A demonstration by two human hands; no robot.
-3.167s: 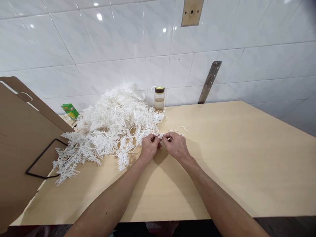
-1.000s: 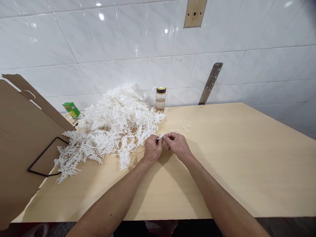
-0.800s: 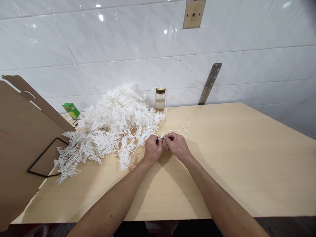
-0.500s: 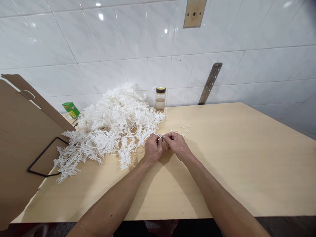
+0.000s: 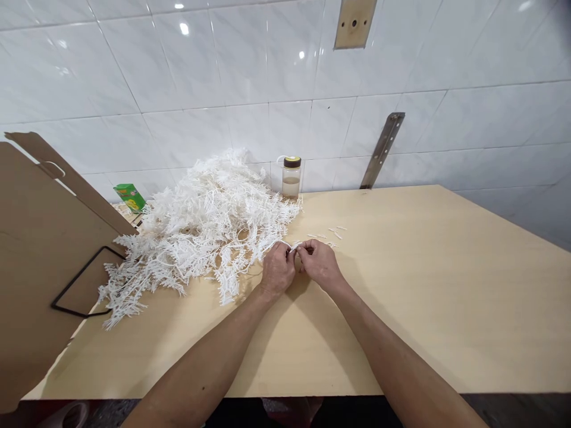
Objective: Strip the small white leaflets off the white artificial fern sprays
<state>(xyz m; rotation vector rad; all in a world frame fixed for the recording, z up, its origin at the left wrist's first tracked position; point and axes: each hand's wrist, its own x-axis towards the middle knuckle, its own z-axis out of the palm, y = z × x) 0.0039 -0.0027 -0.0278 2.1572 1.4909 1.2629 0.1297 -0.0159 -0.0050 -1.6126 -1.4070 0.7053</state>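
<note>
A large heap of white plastic sprigs (image 5: 214, 202), with thin feathery branches, lies left of centre on the table. At its right front edge my left hand (image 5: 279, 267) is closed in a pinch on a thin white stem (image 5: 293, 248). My right hand (image 5: 319, 261) pinches the same stem just to the right, fingertips almost touching the left ones. The far end of the stem runs behind my left fingers toward the heap. Several small loose white pieces (image 5: 338, 233) are scattered on the table just beyond my right hand.
A bottle with a dark lid (image 5: 291, 178) stands behind the heap by the tiled wall. A green box (image 5: 130, 198) is at the back left. Cardboard (image 5: 53, 255) with a black wire frame (image 5: 84, 285) rises at the left. A metal bracket (image 5: 382, 151) leans at the table's (image 5: 446, 285) back edge.
My hands have drawn slightly closer together, with the right fingers shifting a little on the stem. The camera view has moved very slightly.
</note>
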